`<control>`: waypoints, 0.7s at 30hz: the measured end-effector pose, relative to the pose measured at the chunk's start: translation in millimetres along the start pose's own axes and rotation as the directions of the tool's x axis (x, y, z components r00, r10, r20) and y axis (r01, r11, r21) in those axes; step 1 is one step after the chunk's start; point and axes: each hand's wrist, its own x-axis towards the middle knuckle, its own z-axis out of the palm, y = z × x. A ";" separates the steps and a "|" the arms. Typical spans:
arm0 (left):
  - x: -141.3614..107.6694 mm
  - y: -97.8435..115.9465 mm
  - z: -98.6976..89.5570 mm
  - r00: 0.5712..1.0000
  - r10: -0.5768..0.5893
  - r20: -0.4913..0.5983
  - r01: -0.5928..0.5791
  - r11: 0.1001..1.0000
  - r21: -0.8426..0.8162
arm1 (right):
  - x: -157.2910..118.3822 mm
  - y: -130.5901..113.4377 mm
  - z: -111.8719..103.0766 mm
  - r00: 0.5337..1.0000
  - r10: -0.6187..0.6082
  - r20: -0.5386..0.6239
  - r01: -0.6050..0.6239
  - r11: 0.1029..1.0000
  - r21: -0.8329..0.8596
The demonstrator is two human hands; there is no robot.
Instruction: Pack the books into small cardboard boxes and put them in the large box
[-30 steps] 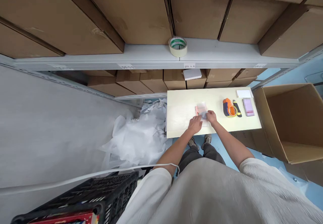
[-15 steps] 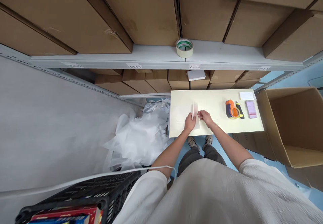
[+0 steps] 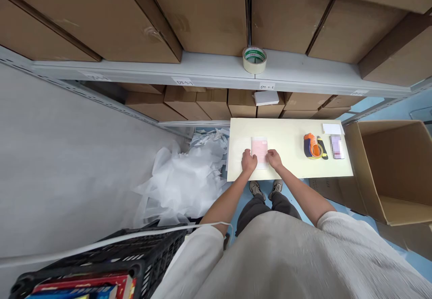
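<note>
A pink, flat, book-like item [image 3: 259, 149] lies face up on a white sheet on the cream table [image 3: 286, 168]. My left hand [image 3: 249, 160] grips its left edge, thumb on top. At its right edge, my right hand [image 3: 273, 158] pinches the side with its fingers closed. Farther right on the table are an orange and blue tape dispenser [image 3: 311, 145], a black and yellow cutter [image 3: 323, 149], a purple item [image 3: 336, 146] and a white card [image 3: 331, 128].
Shelves of brown boxes [image 3: 212, 15] stand ahead, with a tape roll [image 3: 254, 65] on the ledge. White wrapping [image 3: 178, 182] is heaped left. An open carton [image 3: 357, 164] stands right; a black crate [image 3: 145, 263] with books is at lower left.
The pink item was held partly upright and now lies flat. My left hand has moved left to its edge, and my right hand has closed on its other side. The view has shifted slightly.
</note>
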 end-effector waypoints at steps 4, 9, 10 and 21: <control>-10.3 0.5 2.9 0.990 0.121 0.069 -0.118 0.992 -0.055 | 4.3 6.2 -0.5 0.998 -0.050 -0.030 0.048 0.998 -0.037; -15.7 11.6 16.3 0.963 0.219 0.159 -0.203 0.973 -0.112 | 9.7 16.9 -23.2 0.993 -0.099 -0.060 0.093 0.991 -0.097; -16.6 15.7 20.5 0.954 0.238 0.180 -0.218 0.968 -0.123 | 10.2 19.0 -30.2 0.992 -0.098 -0.073 0.090 0.990 -0.104; -27.4 62.2 65.2 0.883 0.339 0.324 -0.315 0.941 -0.124 | 1.9 16.1 -103.9 0.988 -0.134 -0.078 0.121 0.981 -0.154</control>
